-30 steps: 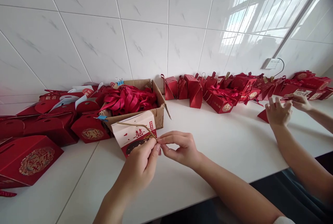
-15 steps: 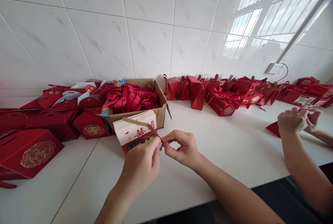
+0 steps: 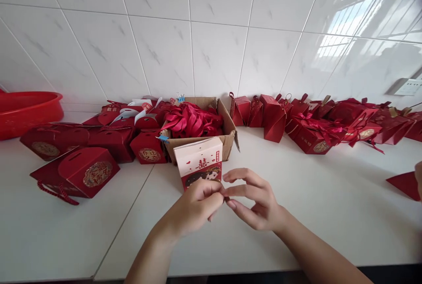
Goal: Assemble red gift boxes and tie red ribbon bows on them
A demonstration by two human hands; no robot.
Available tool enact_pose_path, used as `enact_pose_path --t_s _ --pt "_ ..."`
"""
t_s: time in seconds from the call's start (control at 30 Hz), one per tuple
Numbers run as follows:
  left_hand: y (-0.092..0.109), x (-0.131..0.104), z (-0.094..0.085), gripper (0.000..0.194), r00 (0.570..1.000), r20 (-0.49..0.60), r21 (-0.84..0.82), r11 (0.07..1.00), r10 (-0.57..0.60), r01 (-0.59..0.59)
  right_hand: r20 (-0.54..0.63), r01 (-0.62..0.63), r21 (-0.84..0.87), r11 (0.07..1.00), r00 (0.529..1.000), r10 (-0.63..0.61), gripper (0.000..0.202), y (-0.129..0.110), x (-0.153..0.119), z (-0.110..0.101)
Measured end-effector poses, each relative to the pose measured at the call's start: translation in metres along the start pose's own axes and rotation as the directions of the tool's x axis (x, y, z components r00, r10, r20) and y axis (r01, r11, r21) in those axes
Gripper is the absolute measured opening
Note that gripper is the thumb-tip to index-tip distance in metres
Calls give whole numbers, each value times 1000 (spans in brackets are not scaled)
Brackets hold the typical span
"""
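My left hand (image 3: 198, 205) is closed on a gold ribbon (image 3: 226, 198), most of which is hidden by the fingers. Close beside it, my right hand (image 3: 253, 200) pinches the ribbon's end between thumb and a finger, its other fingers spread. Just behind my hands a white-and-red printed gift box (image 3: 199, 156) with cartoon figures leans against a cardboard box (image 3: 227, 147). Dark red ribbons (image 3: 193, 119) fill that cardboard box, which has blue binder clips on its edge.
Several red gift boxes (image 3: 99, 172) are grouped at left, near a red plastic basin (image 3: 29, 108). More red boxes (image 3: 308, 134) line the tiled wall at right. A red folded piece (image 3: 404, 185) lies at the right edge, beside part of another person's hand (image 3: 418, 178).
The view has swung left, bringing in the basin and cutting off most of the co-worker's hands. The long loose ribbon end no longer shows above my left hand. My right fingers have spread more.
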State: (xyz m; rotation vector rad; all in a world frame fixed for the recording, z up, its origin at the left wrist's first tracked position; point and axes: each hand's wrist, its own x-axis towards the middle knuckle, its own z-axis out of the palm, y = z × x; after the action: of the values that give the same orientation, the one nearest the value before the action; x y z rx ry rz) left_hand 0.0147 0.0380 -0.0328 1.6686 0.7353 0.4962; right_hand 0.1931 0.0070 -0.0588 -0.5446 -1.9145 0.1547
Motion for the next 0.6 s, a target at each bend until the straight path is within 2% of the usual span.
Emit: enact_pose_path --t_s 0.13,0.3,0.37,0.4,0.43,0.47,0.5,0.53,0.57,0.6 --pt "5 -1 -5 20 992 116 -218 973 -50 75 34 90 45 995 995 -91 32 -3 2 2" --pt "5 0 -1 19 990 130 -235 969 -47 76 2 135 1 991 991 -135 36 0 0 3" --pt "5 -3 -1 24 996 66 -130 989 -61 69 -4 127 -39 991 992 -127 38 0 -3 3" --pt "5 -4 -2 27 998 -9 -44 997 -64 63 -6 110 -55 992 994 -110 38 1 -4 2" --pt "5 -7 -4 32 991 -129 53 997 -45 52 -11 81 -62 995 997 -82 38 1 -5 2" --pt "5 -9 -7 36 956 -292 154 987 10 37 -22 39 -55 998 999 -40 38 2 -5 2" --pt "4 -10 -11 38 873 -476 257 966 110 18 -36 -12 -34 999 999 10 36 3 -6 2" --pt "3 -12 -16 38 733 -636 363 932 242 7 -56 -69 -2 998 996 68 34 4 -7 2" --pt "2 -12 -22 37 565 -735 464 886 375 15 -79 -129 38 991 988 132 31 6 -7 1" --pt "-1 -12 -28 33 412 -770 547 837 487 33 -102 -190 81 978 975 198 28 8 -8 1"
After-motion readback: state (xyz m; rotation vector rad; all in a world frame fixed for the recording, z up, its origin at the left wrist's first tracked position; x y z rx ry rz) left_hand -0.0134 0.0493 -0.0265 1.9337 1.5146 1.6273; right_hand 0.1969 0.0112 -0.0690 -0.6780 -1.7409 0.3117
